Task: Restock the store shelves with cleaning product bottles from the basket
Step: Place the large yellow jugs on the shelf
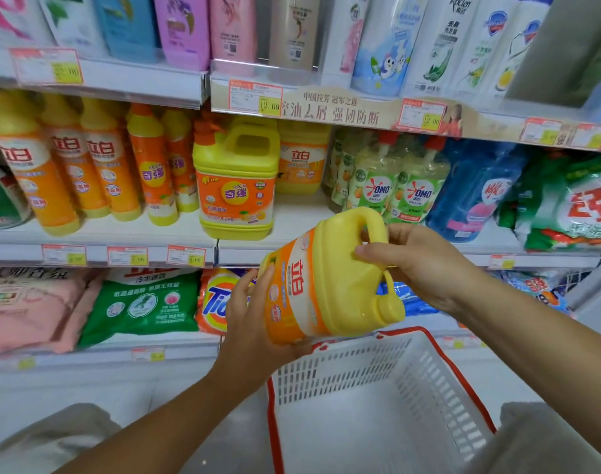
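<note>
Holding a yellow jug [329, 285] of dish liquid on its side in mid-air, gripped it with both hands above the far rim of the white basket [360, 357], level with the price rail of the middle shelf [292, 217]. Curled the fingers of the right hand [425, 265] round the handle and laid the thumb on the jug's shoulder. Propped the base with the left hand [251, 319], its fingers close together and nearly straight against the orange label end. Pointed the cap down and to the right, toward the basket.

Judged this to be the carry from basket to shelf, with the placing not yet done. Judged the next move to call for:
- swinging the jug upright, cap up and label outward;
- raising it over the shelf lip;
- setting it on the bare stretch between the yellow-and-orange jug [237, 179] and the green-labelled bottles [394, 186], in front of the same-brand jug [302, 162] at the back;
- shifting the left hand from the base before touchdown, probably.

Saw no bottle on the part of the basket floor in view, though the frame edge cut off the near end. Saw the middle shelf otherwise packed with tall orange bottles [70, 165] on its left side.
</note>
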A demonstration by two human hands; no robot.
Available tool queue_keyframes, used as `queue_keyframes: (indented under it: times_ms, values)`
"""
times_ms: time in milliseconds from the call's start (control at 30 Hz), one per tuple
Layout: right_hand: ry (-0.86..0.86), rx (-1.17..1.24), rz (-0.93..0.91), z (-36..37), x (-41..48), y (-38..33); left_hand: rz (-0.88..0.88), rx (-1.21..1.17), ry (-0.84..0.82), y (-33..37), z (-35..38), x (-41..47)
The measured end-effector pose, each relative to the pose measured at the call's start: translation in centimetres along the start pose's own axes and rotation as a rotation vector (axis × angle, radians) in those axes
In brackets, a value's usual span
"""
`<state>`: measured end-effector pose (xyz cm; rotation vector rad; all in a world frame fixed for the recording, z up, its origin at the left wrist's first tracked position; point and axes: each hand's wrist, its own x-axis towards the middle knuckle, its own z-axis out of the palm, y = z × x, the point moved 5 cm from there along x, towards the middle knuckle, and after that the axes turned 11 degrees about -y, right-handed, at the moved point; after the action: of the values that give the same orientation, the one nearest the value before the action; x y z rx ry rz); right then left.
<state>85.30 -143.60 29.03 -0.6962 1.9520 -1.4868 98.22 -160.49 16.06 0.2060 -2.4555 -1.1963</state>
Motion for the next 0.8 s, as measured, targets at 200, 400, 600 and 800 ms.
queue_keyframes:
  times_ms: [200, 400, 600, 800]
  values:
    - [-0.053, -0.122, -0.045, -0.4, -0.7, -0.6, -0.258, -0.269, -0.368, -1.5, 0.6, 1.6]
    - [-0.087, -0.186, -0.062, -0.8, -0.7, -0.8, -0.326, -0.511, -0.518, -0.6, -1.5, 3.2]
    - [-0.174, -0.180, -0.067, -0.7, 0.4, -1.1, -0.276, -0.350, -0.695, -0.7, -2.0, 4.3]
    - [-0.297, -0.324, -0.060, -0.5, 0.9, -2.6, -0.256, -0.241, -0.618, -0.6, -1.2, 4.5]
